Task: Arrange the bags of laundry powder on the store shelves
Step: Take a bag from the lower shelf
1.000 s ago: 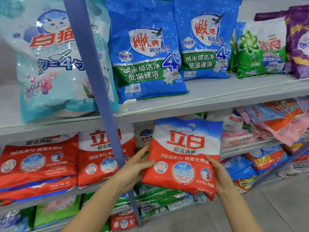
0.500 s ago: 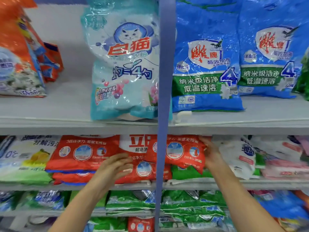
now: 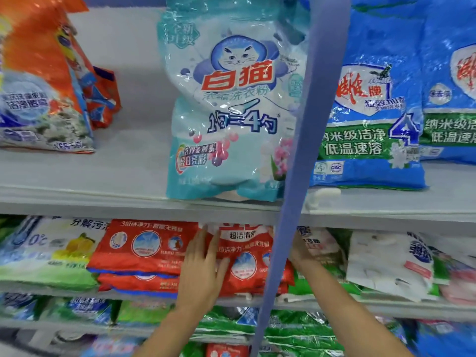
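As the red bag (image 3: pixel 247 258) already lies on the middle shelf (image 3: pixel 386 306), I judge this placement nearly done. My left hand (image 3: pixel 203 269) presses the bag's nine o'clock side with straight, slightly spread fingers. My right hand (image 3: pixel 300 253) sits at its three o'clock edge, half behind a blue post (image 3: pixel 296 176); I cannot tell how its fingers lie. A matching stack (image 3: pixel 144 251) lies at nine o'clock. Squaring up and letting go are left.
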A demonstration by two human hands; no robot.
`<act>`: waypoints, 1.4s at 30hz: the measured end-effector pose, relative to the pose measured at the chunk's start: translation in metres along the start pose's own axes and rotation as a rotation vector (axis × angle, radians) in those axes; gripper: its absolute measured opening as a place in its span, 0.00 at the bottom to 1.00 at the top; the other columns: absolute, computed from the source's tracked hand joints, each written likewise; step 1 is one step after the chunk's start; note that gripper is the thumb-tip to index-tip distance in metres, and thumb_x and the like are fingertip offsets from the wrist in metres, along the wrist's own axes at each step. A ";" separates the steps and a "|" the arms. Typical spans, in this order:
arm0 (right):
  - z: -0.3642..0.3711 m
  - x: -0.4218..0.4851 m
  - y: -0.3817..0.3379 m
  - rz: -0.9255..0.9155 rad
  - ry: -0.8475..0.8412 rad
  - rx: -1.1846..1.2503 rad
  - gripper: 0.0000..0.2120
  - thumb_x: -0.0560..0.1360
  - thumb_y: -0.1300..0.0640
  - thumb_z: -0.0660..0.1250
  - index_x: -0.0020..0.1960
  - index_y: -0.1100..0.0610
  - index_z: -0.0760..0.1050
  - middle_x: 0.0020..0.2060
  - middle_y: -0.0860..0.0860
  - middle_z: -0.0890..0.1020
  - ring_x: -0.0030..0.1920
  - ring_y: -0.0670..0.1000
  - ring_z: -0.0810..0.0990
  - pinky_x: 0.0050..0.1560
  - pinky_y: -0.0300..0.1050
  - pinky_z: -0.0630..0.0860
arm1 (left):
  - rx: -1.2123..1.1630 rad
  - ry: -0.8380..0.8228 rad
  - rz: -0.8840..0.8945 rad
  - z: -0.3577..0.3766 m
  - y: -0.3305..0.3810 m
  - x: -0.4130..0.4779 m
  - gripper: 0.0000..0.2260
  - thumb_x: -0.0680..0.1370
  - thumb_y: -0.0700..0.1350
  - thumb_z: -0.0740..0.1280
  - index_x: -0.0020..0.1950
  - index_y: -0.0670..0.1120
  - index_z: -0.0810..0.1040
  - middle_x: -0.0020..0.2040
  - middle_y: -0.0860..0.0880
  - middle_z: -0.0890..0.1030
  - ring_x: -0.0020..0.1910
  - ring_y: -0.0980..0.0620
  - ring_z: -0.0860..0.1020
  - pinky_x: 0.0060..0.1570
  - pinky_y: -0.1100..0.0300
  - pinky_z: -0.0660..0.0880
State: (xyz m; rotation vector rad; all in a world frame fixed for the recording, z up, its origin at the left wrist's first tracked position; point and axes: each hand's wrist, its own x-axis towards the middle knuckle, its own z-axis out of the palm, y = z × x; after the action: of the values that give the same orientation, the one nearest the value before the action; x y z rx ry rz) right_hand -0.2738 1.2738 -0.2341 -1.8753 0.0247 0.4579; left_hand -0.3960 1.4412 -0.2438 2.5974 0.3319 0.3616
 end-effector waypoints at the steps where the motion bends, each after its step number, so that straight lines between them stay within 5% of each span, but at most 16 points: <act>1: 0.004 0.000 0.004 -0.045 0.045 -0.095 0.15 0.79 0.65 0.59 0.36 0.54 0.63 0.33 0.50 0.69 0.40 0.52 0.71 0.51 0.49 0.71 | 0.080 -0.013 0.030 0.004 0.000 0.005 0.26 0.76 0.55 0.55 0.68 0.41 0.74 0.67 0.35 0.73 0.65 0.34 0.73 0.61 0.39 0.71; 6: 0.014 0.002 0.040 -0.024 0.153 -0.239 0.07 0.81 0.65 0.53 0.53 0.63 0.70 0.46 0.57 0.74 0.55 0.61 0.72 0.61 0.53 0.66 | 0.273 -0.117 0.150 0.020 0.000 0.020 0.32 0.80 0.62 0.44 0.68 0.44 0.74 0.67 0.36 0.74 0.67 0.36 0.71 0.63 0.39 0.68; 9: 0.010 0.006 0.039 -0.119 0.278 -0.308 0.13 0.82 0.58 0.52 0.40 0.53 0.67 0.41 0.52 0.76 0.44 0.54 0.75 0.56 0.55 0.72 | 0.285 -0.087 0.166 0.022 -0.009 0.025 0.31 0.81 0.61 0.43 0.68 0.43 0.74 0.66 0.36 0.74 0.66 0.36 0.72 0.63 0.39 0.69; 11: -0.001 0.009 0.035 -0.111 0.315 -0.406 0.09 0.80 0.54 0.53 0.46 0.53 0.70 0.41 0.53 0.81 0.40 0.55 0.79 0.44 0.51 0.75 | 0.272 -0.072 0.166 0.025 -0.011 0.028 0.31 0.81 0.60 0.43 0.67 0.43 0.75 0.66 0.36 0.75 0.65 0.35 0.72 0.63 0.39 0.70; 14: -0.019 0.006 0.044 -0.193 0.399 -0.596 0.21 0.76 0.65 0.61 0.67 0.56 0.61 0.40 0.53 0.81 0.37 0.54 0.81 0.31 0.43 0.67 | 0.277 -0.072 0.167 0.026 -0.009 0.028 0.32 0.81 0.61 0.42 0.68 0.43 0.74 0.65 0.36 0.75 0.65 0.34 0.72 0.63 0.38 0.71; 16: -0.024 -0.012 0.045 -0.288 0.400 -0.738 0.28 0.65 0.70 0.74 0.61 0.60 0.68 0.26 0.50 0.76 0.22 0.48 0.73 0.21 0.34 0.57 | 0.267 -0.058 0.173 0.024 -0.010 0.030 0.32 0.81 0.61 0.41 0.69 0.43 0.73 0.66 0.35 0.74 0.66 0.33 0.72 0.62 0.38 0.71; 18: -0.034 -0.028 0.051 -0.453 0.530 -0.778 0.25 0.59 0.72 0.77 0.53 0.62 0.73 0.21 0.48 0.74 0.16 0.46 0.68 0.19 0.26 0.47 | 0.270 -0.083 0.194 0.021 -0.008 0.030 0.33 0.81 0.62 0.41 0.70 0.42 0.72 0.67 0.35 0.73 0.66 0.33 0.71 0.63 0.37 0.70; 22: -0.063 -0.072 0.069 -0.376 0.640 -0.728 0.07 0.76 0.65 0.65 0.53 0.61 0.75 0.34 0.54 0.81 0.30 0.53 0.76 0.27 0.41 0.62 | 0.189 -0.109 0.213 0.012 -0.009 0.026 0.38 0.78 0.66 0.39 0.70 0.42 0.72 0.69 0.37 0.71 0.69 0.35 0.69 0.66 0.40 0.66; 25: -0.091 -0.106 0.089 -0.318 0.717 -0.679 0.04 0.75 0.65 0.65 0.48 0.59 0.78 0.37 0.54 0.82 0.33 0.53 0.77 0.30 0.44 0.67 | 0.109 -0.072 0.178 0.001 -0.005 0.020 0.26 0.79 0.58 0.57 0.69 0.41 0.72 0.70 0.38 0.70 0.68 0.37 0.70 0.69 0.43 0.64; 27: -0.109 -0.128 0.102 -0.292 0.765 -0.676 0.04 0.73 0.66 0.68 0.46 0.60 0.79 0.36 0.55 0.82 0.34 0.56 0.80 0.31 0.45 0.71 | 0.009 -0.028 0.161 -0.007 0.000 0.013 0.18 0.77 0.46 0.68 0.64 0.39 0.75 0.65 0.38 0.75 0.60 0.36 0.76 0.62 0.42 0.71; 31: -0.144 -0.151 0.132 -0.182 0.784 -0.721 0.06 0.72 0.66 0.69 0.48 0.61 0.80 0.39 0.55 0.83 0.40 0.57 0.81 0.38 0.47 0.73 | -0.250 0.103 0.119 -0.019 0.007 -0.018 0.07 0.73 0.35 0.70 0.50 0.43 0.79 0.45 0.44 0.82 0.42 0.43 0.81 0.42 0.55 0.75; 34: -0.170 -0.149 0.141 -0.145 0.795 -0.799 0.08 0.70 0.67 0.69 0.48 0.61 0.80 0.39 0.57 0.83 0.42 0.60 0.80 0.39 0.50 0.73 | -0.409 0.093 0.138 -0.021 0.025 -0.040 0.17 0.73 0.33 0.70 0.43 0.57 0.77 0.36 0.53 0.82 0.34 0.57 0.79 0.36 0.71 0.71; 38: -0.207 -0.128 0.136 -0.221 0.768 -0.940 0.11 0.64 0.72 0.73 0.45 0.63 0.80 0.37 0.59 0.82 0.38 0.62 0.80 0.35 0.52 0.76 | -0.532 0.031 0.153 -0.008 0.055 -0.053 0.24 0.72 0.30 0.70 0.44 0.62 0.77 0.35 0.57 0.82 0.32 0.58 0.79 0.35 0.70 0.73; 42: -0.253 -0.083 0.135 -0.389 0.731 -1.148 0.28 0.51 0.78 0.74 0.51 0.66 0.79 0.43 0.62 0.82 0.40 0.63 0.82 0.35 0.54 0.79 | -0.536 0.038 0.129 0.018 0.094 -0.057 0.24 0.72 0.31 0.70 0.46 0.63 0.78 0.35 0.62 0.82 0.35 0.64 0.80 0.38 0.71 0.75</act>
State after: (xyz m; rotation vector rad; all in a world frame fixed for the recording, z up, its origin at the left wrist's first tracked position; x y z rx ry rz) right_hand -0.3073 0.9782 -0.2597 -2.9802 -0.1412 -0.6611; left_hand -0.4277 1.3368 -0.2224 2.0906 0.0635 0.4713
